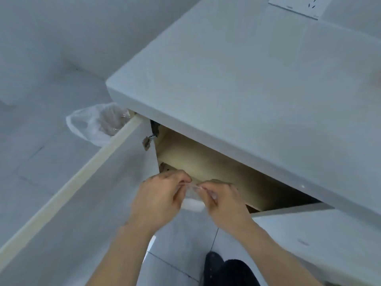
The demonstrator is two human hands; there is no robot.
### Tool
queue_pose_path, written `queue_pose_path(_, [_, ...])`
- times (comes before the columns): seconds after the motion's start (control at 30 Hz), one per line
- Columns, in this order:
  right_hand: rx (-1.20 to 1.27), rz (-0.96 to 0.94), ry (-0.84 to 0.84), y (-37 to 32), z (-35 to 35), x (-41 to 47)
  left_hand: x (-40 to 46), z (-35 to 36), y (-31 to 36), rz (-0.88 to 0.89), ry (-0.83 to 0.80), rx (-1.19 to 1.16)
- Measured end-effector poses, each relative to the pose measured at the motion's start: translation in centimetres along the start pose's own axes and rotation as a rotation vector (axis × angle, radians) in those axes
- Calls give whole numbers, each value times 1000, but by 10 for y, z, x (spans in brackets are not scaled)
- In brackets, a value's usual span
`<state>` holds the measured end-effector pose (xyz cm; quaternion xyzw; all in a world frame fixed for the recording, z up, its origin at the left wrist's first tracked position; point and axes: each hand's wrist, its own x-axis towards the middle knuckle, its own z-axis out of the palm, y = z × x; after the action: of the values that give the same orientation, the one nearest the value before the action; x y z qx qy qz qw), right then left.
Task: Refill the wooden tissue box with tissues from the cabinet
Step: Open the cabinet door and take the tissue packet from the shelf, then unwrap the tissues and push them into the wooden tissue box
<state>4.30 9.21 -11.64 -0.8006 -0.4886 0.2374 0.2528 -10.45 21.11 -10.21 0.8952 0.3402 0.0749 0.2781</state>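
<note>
Clear plastic wrap on the white tissue pack (pixel 192 205) is pinched by left hand (pixel 158 195) and right hand (pixel 223 200); tearing gently apart seems best.

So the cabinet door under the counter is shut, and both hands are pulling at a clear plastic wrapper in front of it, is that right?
Not quite. The head view shows the cabinet door swung open to the left, with the wooden inside in view. The rest holds: the left hand and right hand both pinch the clear plastic wrapper in front of the opening.
</note>
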Motion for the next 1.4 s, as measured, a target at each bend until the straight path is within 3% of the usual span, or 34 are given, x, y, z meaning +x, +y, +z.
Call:
queue_pose_path(0.13, [256, 334, -120, -60, -20, -54, -48, -84, 20, -121, 102, -200])
queue_pose_path(0.3, [641, 599, -178, -146, -54, -108, -96, -171, 0, -378, 347, -169])
queue_pose_path(0.37, [696, 633, -147, -172, -68, -121, -115, -183, -24, -599, 286, -149])
queue_pose_path(0.5, [680, 702, -96, -195, -87, -141, -167, -169, -57, -998, -113, -161])
queue_pose_path(0.6, [652, 725, -62, -198, -107, -156, -188, -155, -49, -998, -227, -156])
queue_pose_path(0.7, [645, 694, -53, -198, -131, -172, -194, -148, -17, -1016, -265, -328])
queue_pose_path(1.0, [670, 721, 75, -170, -191, -216, -183, -101, 117, -1111, -432, -883])
queue_pose_path(1.17, [673, 762, 131, -126, -235, -220, -141, -92, 213, -1019, -474, -1030])
queue_pose_path(1.23, [713, 759, 135, -108, -259, -220, -119, -91, 242, -930, -403, -947])
queue_pose_path(1.33, [801, 725, 122, -81, -302, -208, -80, -103, 280, -756, -123, -582])
queue_pose_path(1.4, [895, 668, 126, -52, -350, -198, -40, -118, 340, -604, 29, -544])
